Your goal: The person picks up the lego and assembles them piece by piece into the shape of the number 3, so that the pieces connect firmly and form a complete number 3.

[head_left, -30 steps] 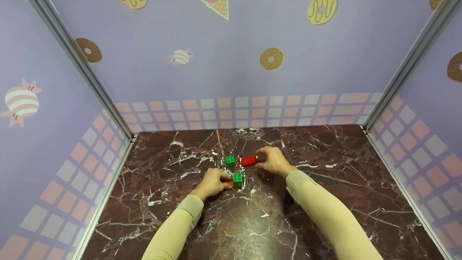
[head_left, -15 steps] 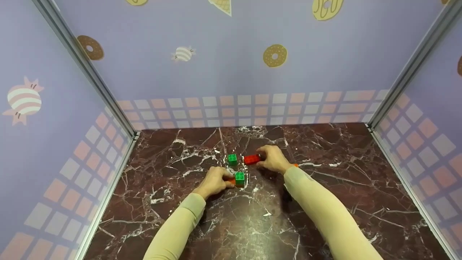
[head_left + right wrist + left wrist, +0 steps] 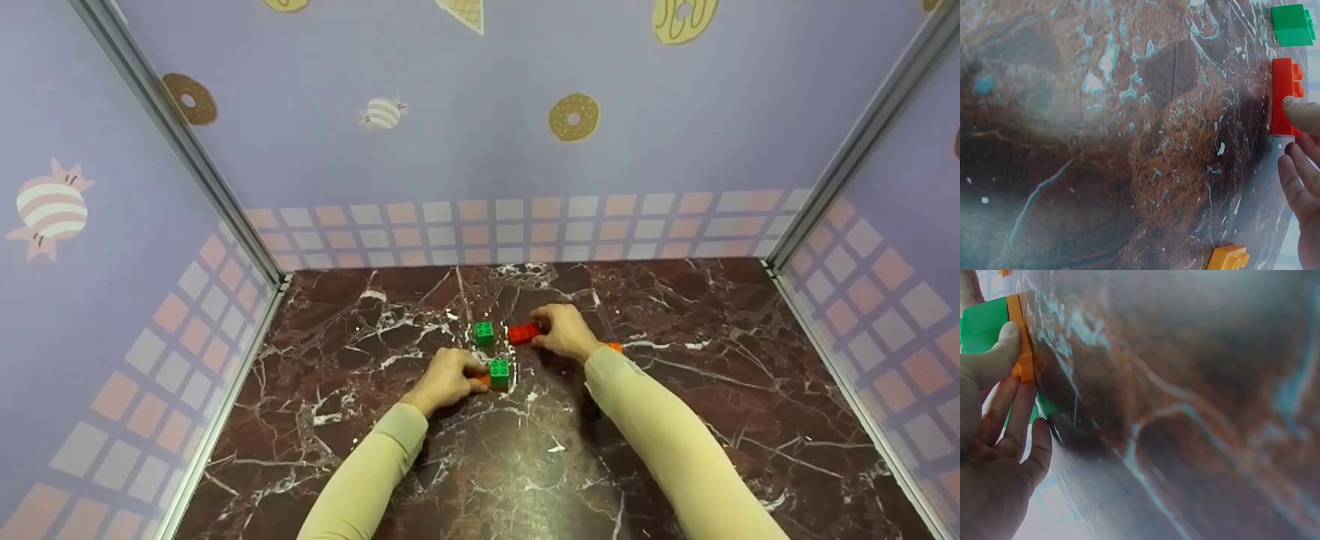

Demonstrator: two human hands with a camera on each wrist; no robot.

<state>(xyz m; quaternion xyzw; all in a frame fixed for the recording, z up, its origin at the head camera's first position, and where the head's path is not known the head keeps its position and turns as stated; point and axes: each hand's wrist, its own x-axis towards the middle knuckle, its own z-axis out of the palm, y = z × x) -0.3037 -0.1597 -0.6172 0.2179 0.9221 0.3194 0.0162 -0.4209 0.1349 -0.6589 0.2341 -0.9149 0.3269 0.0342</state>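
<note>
My left hand (image 3: 448, 376) pinches a flat orange toy brick (image 3: 1026, 363) between thumb and fingers. A green brick (image 3: 499, 369) is on top of the orange one, at its right end. Farther right and a little deeper on the table, my right hand (image 3: 566, 332) holds the right end of a red brick (image 3: 523, 332); its thumb lies against the brick in the right wrist view. The red brick rests on the table, studs up. Left of it, apart, a second green brick (image 3: 484, 331) stands.
Another orange brick (image 3: 615, 347) lies by the right wrist, partly hidden by it in the head view. The tabletop (image 3: 345, 442) is dark red marble with white veins. Printed lilac panels (image 3: 480, 150) wall in the back and both sides.
The head view has shifted slightly. Both hands and the bricks keep nearly the same places on the table.
</note>
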